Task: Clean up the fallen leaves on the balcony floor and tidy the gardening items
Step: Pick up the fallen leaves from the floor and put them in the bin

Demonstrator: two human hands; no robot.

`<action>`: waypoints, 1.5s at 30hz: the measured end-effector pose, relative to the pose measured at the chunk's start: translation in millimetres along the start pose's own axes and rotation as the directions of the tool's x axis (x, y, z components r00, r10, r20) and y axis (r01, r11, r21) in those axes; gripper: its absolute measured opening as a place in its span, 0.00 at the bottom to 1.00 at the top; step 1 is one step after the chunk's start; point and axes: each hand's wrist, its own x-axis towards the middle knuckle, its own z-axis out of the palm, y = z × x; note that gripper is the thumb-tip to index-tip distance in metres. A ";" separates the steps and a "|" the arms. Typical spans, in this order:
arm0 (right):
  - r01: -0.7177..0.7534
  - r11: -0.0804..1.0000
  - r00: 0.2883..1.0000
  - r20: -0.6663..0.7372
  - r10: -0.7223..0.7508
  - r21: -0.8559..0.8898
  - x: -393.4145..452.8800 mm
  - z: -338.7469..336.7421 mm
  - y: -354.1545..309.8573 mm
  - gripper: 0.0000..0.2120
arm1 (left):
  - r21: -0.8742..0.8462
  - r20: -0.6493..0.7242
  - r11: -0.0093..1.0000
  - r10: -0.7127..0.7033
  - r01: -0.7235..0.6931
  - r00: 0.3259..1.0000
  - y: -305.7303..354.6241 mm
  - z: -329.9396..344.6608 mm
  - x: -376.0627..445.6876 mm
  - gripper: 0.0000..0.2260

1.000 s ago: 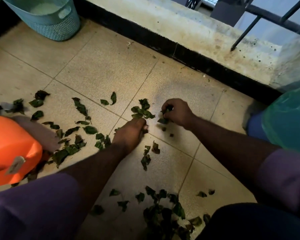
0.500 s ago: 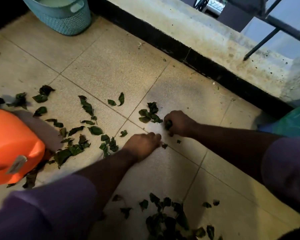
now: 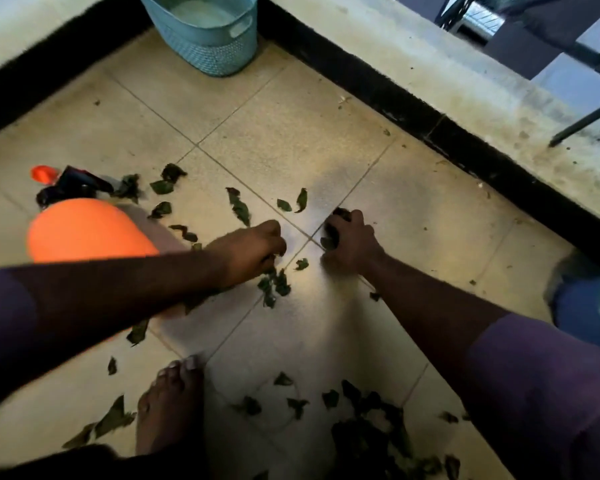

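Dark green leaves [image 3: 238, 209] are scattered over the beige floor tiles [image 3: 291, 133], with a thicker pile [image 3: 371, 427] near the bottom edge. A bunch of them is bunched up in the right hand [image 3: 349, 242], fingers curled tight around it, knuckles up, right by a tile joint. The left hand [image 3: 246, 249] is reached across just beside it, fingers curled down onto a small cluster of leaves [image 3: 274, 285]; whether anything is actually pinched can't be told. An orange spray bottle [image 3: 84, 230] is seen behind the left forearm, a teal basket [image 3: 205, 39] by the far wall, a bare foot [image 3: 168, 407] below.
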 end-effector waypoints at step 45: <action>0.438 0.894 0.891 0.180 -0.418 -0.093 -16.4 54.0 -99.6 0.06 | -0.139 -0.177 0.883 -0.468 0.448 0.866 -33.4 83.5 -56.8 0.12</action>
